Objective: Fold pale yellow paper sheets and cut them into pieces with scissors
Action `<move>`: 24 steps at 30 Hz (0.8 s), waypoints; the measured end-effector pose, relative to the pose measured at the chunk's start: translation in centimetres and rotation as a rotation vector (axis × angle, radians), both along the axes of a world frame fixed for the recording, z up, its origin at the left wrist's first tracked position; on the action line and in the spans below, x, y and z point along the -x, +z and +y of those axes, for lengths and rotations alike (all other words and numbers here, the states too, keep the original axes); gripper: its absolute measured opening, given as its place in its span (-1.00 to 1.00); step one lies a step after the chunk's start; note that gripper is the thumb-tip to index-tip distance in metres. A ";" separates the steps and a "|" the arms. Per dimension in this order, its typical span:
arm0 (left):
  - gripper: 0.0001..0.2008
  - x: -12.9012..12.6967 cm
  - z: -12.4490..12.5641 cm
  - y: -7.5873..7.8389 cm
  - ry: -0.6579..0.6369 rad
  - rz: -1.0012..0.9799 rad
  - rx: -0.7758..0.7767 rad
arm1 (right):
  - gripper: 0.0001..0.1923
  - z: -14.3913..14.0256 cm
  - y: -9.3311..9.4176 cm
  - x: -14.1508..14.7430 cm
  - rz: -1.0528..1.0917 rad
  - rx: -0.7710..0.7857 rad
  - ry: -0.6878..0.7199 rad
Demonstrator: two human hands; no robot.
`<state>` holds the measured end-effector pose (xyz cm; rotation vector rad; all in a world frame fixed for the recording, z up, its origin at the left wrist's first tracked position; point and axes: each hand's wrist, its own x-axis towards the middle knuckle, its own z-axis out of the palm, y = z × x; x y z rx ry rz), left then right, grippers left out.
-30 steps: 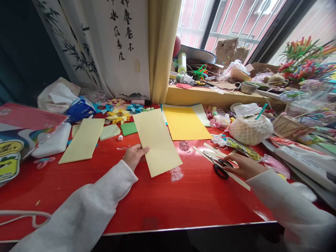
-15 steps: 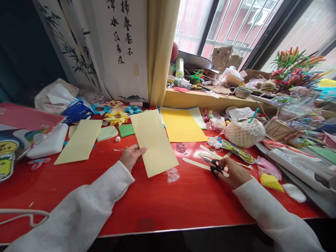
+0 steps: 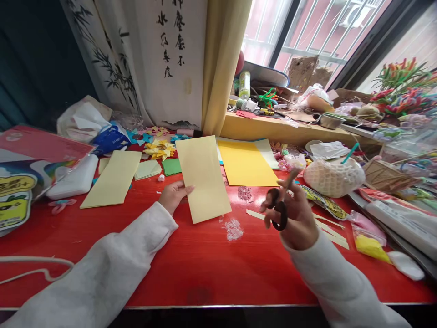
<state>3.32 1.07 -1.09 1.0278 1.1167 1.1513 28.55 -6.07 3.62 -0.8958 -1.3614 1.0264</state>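
Between the thumb and fingers of my left hand (image 3: 175, 196), a pale yellow sheet of paper (image 3: 204, 180) is pinched by its left edge and held up off the table. My right hand (image 3: 297, 216) grips a pair of black-handled scissors (image 3: 282, 214) raised above the table, blades pointing up and away; the blades are blurred. Thin cut paper strips (image 3: 332, 231) lie under and beside my right hand. Left of my left hand rests a folded pale yellow paper (image 3: 112, 180). Behind the held sheet lies a bright yellow sheet (image 3: 248, 163).
A green paper piece (image 3: 171, 166) and a yellow paper flower (image 3: 160, 149) sit at the back. To the right stand a netted fruit with a straw (image 3: 333, 177) and bags of clay (image 3: 372, 248). A white cable (image 3: 37, 260) crosses the left front of the red table (image 3: 218, 273).
My right hand has lifted the scissors off the table and turned them blades-up. The left hand still holds the sheet, now slightly more upright. The view has shifted a little left.
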 end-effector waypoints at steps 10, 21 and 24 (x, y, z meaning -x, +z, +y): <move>-0.64 2.8 1.2 1.3 0.176 -0.101 -0.140 | -0.47 3.4 -3.5 1.8 -0.236 0.479 0.429; -0.65 2.2 -0.2 3.3 0.216 -0.204 -0.130 | -0.54 2.2 -3.3 2.7 -0.167 0.439 0.426; -0.66 1.7 -0.6 3.7 0.236 -0.206 -0.106 | -0.53 2.1 -3.6 2.8 -0.182 0.435 0.436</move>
